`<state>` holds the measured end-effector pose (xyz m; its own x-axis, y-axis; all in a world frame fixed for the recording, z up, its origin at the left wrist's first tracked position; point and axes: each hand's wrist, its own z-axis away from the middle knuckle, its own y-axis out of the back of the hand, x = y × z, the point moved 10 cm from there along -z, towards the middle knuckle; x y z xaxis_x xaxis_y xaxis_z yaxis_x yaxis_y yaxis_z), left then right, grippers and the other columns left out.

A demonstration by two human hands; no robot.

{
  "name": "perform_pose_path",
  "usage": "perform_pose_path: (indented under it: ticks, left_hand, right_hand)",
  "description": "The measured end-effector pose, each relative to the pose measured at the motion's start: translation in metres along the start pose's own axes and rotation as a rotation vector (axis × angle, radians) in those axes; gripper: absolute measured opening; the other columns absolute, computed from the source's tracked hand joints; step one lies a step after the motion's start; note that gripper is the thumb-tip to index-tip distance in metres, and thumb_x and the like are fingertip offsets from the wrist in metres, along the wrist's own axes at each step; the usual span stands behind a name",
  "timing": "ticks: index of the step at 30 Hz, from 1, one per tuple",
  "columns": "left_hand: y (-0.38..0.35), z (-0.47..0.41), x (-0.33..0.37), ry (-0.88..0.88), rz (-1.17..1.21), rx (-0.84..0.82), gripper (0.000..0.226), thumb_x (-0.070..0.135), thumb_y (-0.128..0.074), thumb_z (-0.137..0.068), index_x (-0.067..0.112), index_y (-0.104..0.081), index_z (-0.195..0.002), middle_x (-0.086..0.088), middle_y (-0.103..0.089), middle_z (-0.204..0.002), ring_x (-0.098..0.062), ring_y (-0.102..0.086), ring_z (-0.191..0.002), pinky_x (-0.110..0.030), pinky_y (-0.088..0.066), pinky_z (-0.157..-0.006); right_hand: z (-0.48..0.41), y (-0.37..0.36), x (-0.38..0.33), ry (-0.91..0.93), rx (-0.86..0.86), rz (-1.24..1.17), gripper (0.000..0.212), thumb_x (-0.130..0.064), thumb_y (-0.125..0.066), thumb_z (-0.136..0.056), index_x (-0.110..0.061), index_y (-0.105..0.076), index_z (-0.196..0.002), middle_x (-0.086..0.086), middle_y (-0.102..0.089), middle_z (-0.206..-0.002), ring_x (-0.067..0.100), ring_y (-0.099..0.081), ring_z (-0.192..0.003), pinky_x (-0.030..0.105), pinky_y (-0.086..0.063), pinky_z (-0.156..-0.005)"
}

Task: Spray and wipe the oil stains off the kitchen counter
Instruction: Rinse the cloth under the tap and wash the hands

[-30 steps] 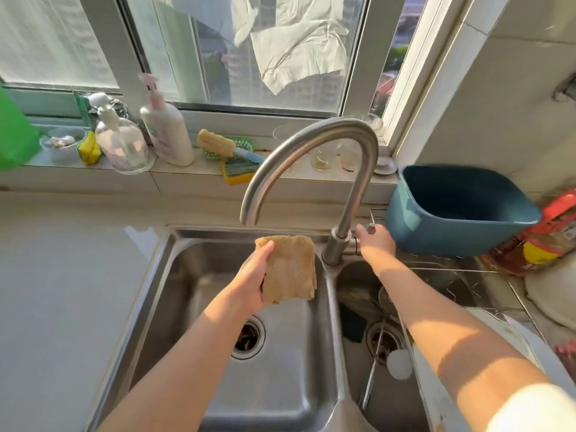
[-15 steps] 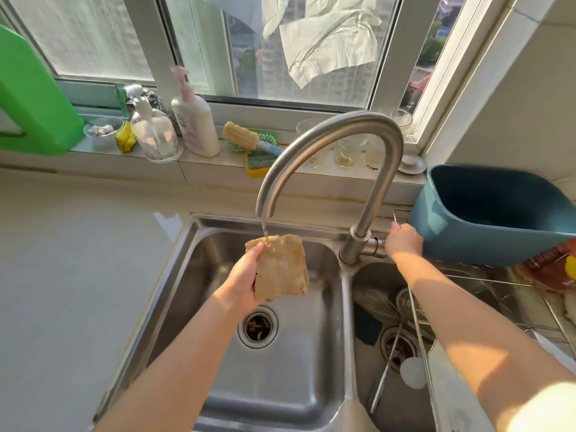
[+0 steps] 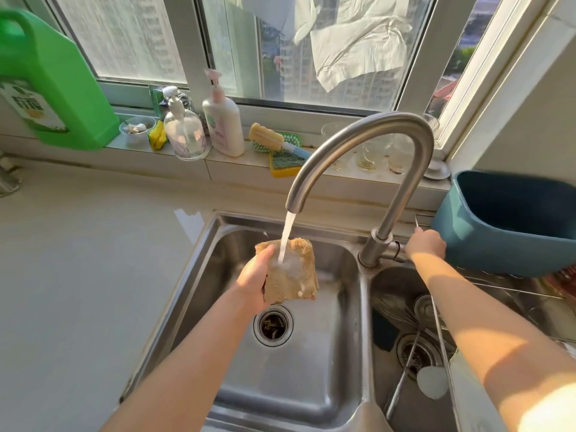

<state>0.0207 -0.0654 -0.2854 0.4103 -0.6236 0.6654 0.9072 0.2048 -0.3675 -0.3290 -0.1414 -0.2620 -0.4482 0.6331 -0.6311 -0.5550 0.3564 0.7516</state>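
Two hands work: left hand (image 3: pixel 254 280) fingers pinching the brown cloth (image 3: pixel 291 272) under running water, right hand (image 3: pixel 425 244) curled on the faucet (image 3: pixel 358 141) handle

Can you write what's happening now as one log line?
left hand: holds cloth under running faucet | right hand: on tap lever | counter: not yet wiped
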Motion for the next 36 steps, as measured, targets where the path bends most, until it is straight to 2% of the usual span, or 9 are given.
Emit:
perform_pose_path:
  ticks: [7,10,13,16,21,25,28,31,36]
  left_hand:
    - [-0.008,0.004,-0.006,-0.002,0.001,-0.026,0.04,0.031,-0.032,-0.106,0.011,-0.062,-0.091,-0.007,-0.073,-0.068,-0.021,-0.072,-0.064,-0.036,-0.059,-0.062]
    - [-0.003,-0.003,-0.009,0.008,-0.001,0.004,0.052,0.048,-0.031,-0.103,0.009,-0.063,-0.112,-0.016,-0.074,-0.099,-0.031,-0.071,-0.094,-0.045,-0.055,-0.086]
    - [0.008,-0.006,-0.008,0.0,-0.05,0.066,0.06,0.052,-0.028,-0.103,0.006,-0.066,-0.105,-0.017,-0.074,-0.092,-0.031,-0.069,-0.089,-0.041,-0.056,-0.077]
    - [0.025,-0.009,-0.005,-0.01,-0.096,0.162,0.056,0.05,-0.032,-0.103,0.004,-0.065,-0.107,-0.02,-0.071,-0.098,-0.034,-0.068,-0.087,-0.039,-0.056,-0.071]
    - [0.052,-0.017,0.009,-0.091,-0.212,0.355,0.033,0.026,-0.049,-0.096,0.0,-0.063,-0.109,-0.023,-0.066,-0.111,-0.039,-0.066,-0.103,-0.049,-0.053,-0.092]
    - [0.065,-0.047,0.011,-0.13,-0.342,0.341,0.047,0.03,-0.057,-0.086,-0.002,-0.061,-0.12,-0.022,-0.065,-0.108,-0.036,-0.065,-0.097,-0.047,-0.053,-0.094]
    - [0.041,-0.022,0.009,-0.053,-0.305,0.222,0.04,0.041,-0.058,-0.088,0.003,-0.066,-0.099,-0.01,-0.062,-0.07,-0.017,-0.058,-0.053,-0.023,-0.049,-0.052]
    - [0.031,-0.007,0.002,0.034,-0.253,0.181,0.051,0.054,-0.037,-0.099,0.014,-0.06,-0.077,-0.002,-0.05,-0.046,-0.014,-0.041,-0.034,-0.015,-0.028,-0.035]
    - [0.018,-0.005,0.012,-0.039,-0.231,0.13,0.056,0.053,-0.03,-0.101,0.013,-0.068,-0.105,-0.008,-0.069,-0.084,-0.021,-0.064,-0.069,-0.022,-0.047,-0.049]
  right_hand:
    - [0.083,-0.032,-0.009,0.115,0.072,-0.437,0.04,-0.019,-0.053,-0.092,-0.008,-0.039,-0.128,0.017,-0.04,-0.133,0.033,-0.05,-0.112,0.038,-0.04,-0.094]
    - [0.143,-0.116,-0.019,0.021,-0.454,-0.522,0.05,-0.053,-0.048,-0.088,-0.021,-0.047,-0.126,0.006,-0.056,-0.126,0.025,-0.058,-0.109,0.039,-0.045,-0.098]
    - [0.202,-0.153,-0.036,-0.032,-0.841,-0.487,0.053,-0.062,-0.043,-0.088,-0.027,-0.05,-0.127,0.001,-0.064,-0.121,0.021,-0.063,-0.106,0.043,-0.051,-0.094]
    - [0.205,-0.144,-0.052,0.117,-0.684,-0.34,0.036,-0.046,-0.044,-0.096,-0.021,-0.053,-0.119,0.003,-0.064,-0.116,0.023,-0.062,-0.103,0.044,-0.05,-0.093]
    - [0.215,-0.138,-0.071,0.164,-0.634,-0.431,0.012,-0.034,-0.056,-0.089,-0.023,-0.06,-0.09,-0.004,-0.069,-0.092,0.018,-0.064,-0.09,0.038,-0.052,-0.088]
    - [0.222,-0.128,-0.083,0.087,-0.688,-0.605,0.01,-0.02,-0.053,-0.092,-0.024,-0.063,-0.09,0.0,-0.067,-0.087,0.017,-0.062,-0.08,0.032,-0.051,-0.07]
    - [0.234,-0.131,-0.093,0.045,-0.823,-0.663,0.015,-0.015,-0.052,-0.094,-0.023,-0.065,-0.096,0.001,-0.07,-0.091,0.016,-0.065,-0.078,0.026,-0.052,-0.06]
    - [0.236,-0.125,-0.098,0.085,-0.803,-0.629,0.017,-0.021,-0.046,-0.098,-0.023,-0.059,-0.11,0.001,-0.068,-0.099,0.015,-0.064,-0.084,0.027,-0.053,-0.065]
    - [0.24,-0.13,-0.09,0.234,-0.72,-0.441,0.038,-0.056,-0.054,-0.086,-0.036,-0.038,-0.115,0.0,-0.065,-0.107,0.021,-0.064,-0.098,0.044,-0.053,-0.09]
